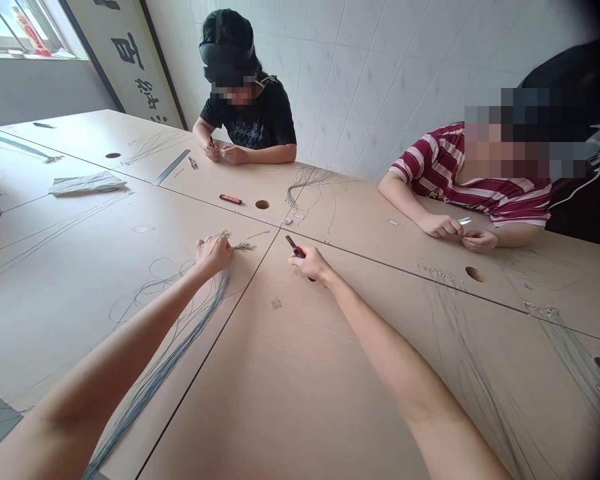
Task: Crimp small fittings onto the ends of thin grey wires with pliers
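My left hand (214, 255) rests on the table with its fingers curled round the top of a bundle of thin grey-blue cords (200, 320). Small gold-coloured metal ends (245, 247) stick out past the fingers. From there the cords trail down along the inside of my left forearm, and a few loose strands loop out to the left. A short way to the right, my right hand (310, 264) is closed around a red-and-black tool (296, 248) with a flat grey tip pointing up and left. The tip is apart from the cords; its exact kind is unclear.
Across the table sit a person in black (253, 113) and another in a striped shirt (425, 167). A red-and-black stick-like item (231, 199), a steel ruler (173, 167), a folded cloth (87, 183) and more cord bundles (300, 187) lie about. Round holes (263, 205) pierce the tabletop.
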Demonstrator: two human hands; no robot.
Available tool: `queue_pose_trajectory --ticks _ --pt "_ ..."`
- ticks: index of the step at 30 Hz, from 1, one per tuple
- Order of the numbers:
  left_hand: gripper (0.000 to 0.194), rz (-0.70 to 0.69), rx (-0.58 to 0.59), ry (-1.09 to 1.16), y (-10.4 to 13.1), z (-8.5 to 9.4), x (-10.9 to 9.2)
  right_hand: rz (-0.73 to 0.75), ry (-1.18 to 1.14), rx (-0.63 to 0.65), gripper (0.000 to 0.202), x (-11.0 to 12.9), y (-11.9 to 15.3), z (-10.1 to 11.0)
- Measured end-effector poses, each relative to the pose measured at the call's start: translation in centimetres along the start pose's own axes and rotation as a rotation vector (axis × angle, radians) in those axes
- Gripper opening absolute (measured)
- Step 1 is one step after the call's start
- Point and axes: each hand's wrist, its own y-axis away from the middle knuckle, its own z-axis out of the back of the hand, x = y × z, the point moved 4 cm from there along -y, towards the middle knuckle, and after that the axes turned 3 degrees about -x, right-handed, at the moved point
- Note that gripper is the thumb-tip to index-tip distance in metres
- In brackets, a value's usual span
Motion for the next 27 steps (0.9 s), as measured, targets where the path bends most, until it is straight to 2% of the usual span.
queue_pose_trajectory --ticks 2,4,7,9,12,14,16,18,20,24,27 --pt "0.029 0.026 -0.01 -0.009 -0.6 0.6 0.4 0.001 -0.012 0.007 0.025 -0.2 -0.2 -0.2" --pt "0.031 0.022 -0.031 -0.006 -1.4 1.3 -0.1 0.007 -0.023 0.012 0.024 -0.4 -0.2 -0.3" --pt "0.036 -0.054 -0.062 0.017 -2.2 1.5 -2.6 0.031 -0.046 0.0 0.022 -0.6 0.1 -0.5" --pt "0.041 -0.133 -0.061 0.037 -2.2 0.7 -5.1 0.061 -0.071 -0.025 0.02 -0.8 0.4 -0.5" --pt "0.05 -0.19 -0.046 0.06 -2.1 -1.5 -8.9 0.111 -0.118 -0.073 0.015 -1.3 0.8 -0.4" --pt "0.052 -0.202 -0.052 0.073 -2.2 -2.7 -10.6 0.136 -0.152 -0.099 0.012 -1.7 1.0 -0.4" --pt "0.053 -0.205 -0.053 0.09 -2.6 -3.2 -11.4 0.152 -0.179 -0.112 0.01 -2.0 1.0 -0.3" --pt "0.053 -0.21 -0.044 0.108 -3.1 -2.9 -11.0 0.16 -0.195 -0.116 0.012 -2.2 1.0 -0.2" --pt "0.052 -0.219 -0.035 0.121 -3.3 -1.8 -9.3 0.163 -0.199 -0.116 0.013 -2.3 1.0 -0.2" --pt "0.034 -0.183 -0.03 0.11 -3.1 1.3 -3.6 0.153 -0.163 -0.123 0.012 -1.9 0.9 -0.3" --pt "0.028 -0.158 0.017 0.097 -2.6 2.7 0.2 0.133 -0.101 -0.132 0.011 -1.3 0.9 -0.5"
